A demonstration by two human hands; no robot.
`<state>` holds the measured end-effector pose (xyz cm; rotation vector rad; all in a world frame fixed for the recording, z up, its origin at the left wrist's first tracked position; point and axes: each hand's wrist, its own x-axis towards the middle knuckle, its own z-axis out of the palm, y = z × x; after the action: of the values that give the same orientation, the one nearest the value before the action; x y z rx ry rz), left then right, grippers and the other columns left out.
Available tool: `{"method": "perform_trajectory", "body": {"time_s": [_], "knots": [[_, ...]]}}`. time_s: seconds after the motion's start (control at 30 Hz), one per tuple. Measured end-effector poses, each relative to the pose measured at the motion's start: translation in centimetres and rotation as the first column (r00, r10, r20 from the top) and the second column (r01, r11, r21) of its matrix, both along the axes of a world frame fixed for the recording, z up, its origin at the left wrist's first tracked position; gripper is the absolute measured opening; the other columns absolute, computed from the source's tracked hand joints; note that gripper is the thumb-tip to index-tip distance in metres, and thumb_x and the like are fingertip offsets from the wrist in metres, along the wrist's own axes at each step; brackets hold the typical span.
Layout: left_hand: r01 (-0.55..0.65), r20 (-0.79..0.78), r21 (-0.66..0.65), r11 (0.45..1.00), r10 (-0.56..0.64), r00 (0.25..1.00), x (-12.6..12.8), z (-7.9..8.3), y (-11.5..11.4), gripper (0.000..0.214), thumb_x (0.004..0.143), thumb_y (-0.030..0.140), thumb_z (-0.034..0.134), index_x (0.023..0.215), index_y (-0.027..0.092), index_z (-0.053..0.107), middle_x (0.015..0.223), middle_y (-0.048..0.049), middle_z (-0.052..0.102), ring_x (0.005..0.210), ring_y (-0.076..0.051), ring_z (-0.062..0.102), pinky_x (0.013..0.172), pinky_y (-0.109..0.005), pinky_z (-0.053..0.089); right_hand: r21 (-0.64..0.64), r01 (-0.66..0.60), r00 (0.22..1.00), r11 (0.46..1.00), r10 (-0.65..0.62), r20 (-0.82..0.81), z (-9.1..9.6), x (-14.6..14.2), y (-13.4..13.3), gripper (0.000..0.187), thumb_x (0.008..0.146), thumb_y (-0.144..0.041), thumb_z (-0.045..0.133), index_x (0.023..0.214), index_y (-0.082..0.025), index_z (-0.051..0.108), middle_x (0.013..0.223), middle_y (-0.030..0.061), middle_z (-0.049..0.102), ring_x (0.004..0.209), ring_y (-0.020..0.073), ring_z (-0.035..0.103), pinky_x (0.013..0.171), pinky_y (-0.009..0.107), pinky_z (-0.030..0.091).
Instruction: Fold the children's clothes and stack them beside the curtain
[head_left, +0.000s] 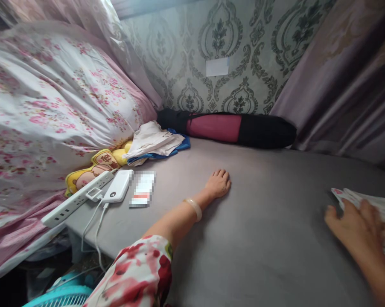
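My left hand [218, 183] rests palm down on the grey surface [263, 238], fingers a little apart and nothing under them that shows. A pale bangle [194, 209] circles that wrist. At the right edge, my right hand [355, 221] is blurred by motion. Its fingers lie over a white printed sheet or flat packet [374, 200], gripping it, with the thumb out to the left. The sheet's near left corner looks slightly raised. Its print is too smeared to read, and part of it runs out of view.
At left lie a white power strip [75, 199], a power bank [119, 186] with cables, a pixelated phone [143, 189] and a yellow plush [80, 179]. Folded cloths [157, 143] and a black-and-red long bag [214, 128] sit at the back. A turquoise fan [64, 296] stands below.
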<state>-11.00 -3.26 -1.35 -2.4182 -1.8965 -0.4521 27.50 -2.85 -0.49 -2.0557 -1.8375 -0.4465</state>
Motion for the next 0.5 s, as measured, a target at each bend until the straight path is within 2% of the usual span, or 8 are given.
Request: {"method": "perform_trajectory", "body": {"time_s": [0.07,0.17,0.3,0.5], "knots": [[-0.001,0.000,-0.005,1.000,0.001,1.000,0.0,0.0,0.0,0.038,0.098,0.035,0.033,0.123,0.013,0.051,0.132,-0.0129,0.053,0.125,-0.025,0.045,0.104,-0.038,0.037,-0.019,-0.068,0.997,0.998,0.068,0.022,-0.1,-3.5,-0.5,0.063,0.094,-0.037,0.021,0.130,0.001,0.055,0.141,0.0306,0.037,0.135,0.0367,0.030,0.097,0.051,0.025],[0.001,-0.003,-0.008,1.000,-0.001,1.000,0.0,0.0,0.0,0.038,0.097,0.035,0.034,0.122,0.013,0.051,0.132,-0.0130,0.053,0.125,-0.026,0.045,0.104,-0.038,0.037,-0.132,-0.175,0.984,0.976,0.179,0.018,-0.6,-7.5,-1.1,0.061,0.093,-0.042,0.025,0.131,-0.004,0.055,0.143,0.0269,0.038,0.134,0.0364,0.036,0.100,0.051,0.032],[-0.001,-0.005,-0.012,1.000,0.001,1.000,0.0,0.1,0.0,0.038,0.097,0.035,0.034,0.124,0.014,0.050,0.133,-0.0132,0.052,0.126,-0.025,0.043,0.105,-0.038,0.036,-0.187,-0.291,0.956,0.938,0.291,-0.028,-1.3,-11.0,-1.4,0.062,0.093,-0.046,0.026,0.133,-0.006,0.052,0.145,0.0248,0.039,0.134,0.0356,0.037,0.103,0.051,0.034],[0.000,0.000,-0.008,1.000,0.000,1.000,0.0,0.0,0.1,0.037,0.098,0.035,0.033,0.123,0.013,0.050,0.132,-0.0135,0.053,0.126,-0.025,0.044,0.105,-0.038,0.036,-0.277,-0.378,0.923,0.883,0.383,-0.038,-1.8,-15.6,-2.2,0.060,0.095,-0.042,0.024,0.134,-0.005,0.051,0.147,0.0253,0.037,0.134,0.0350,0.038,0.105,0.049,0.035]]}}
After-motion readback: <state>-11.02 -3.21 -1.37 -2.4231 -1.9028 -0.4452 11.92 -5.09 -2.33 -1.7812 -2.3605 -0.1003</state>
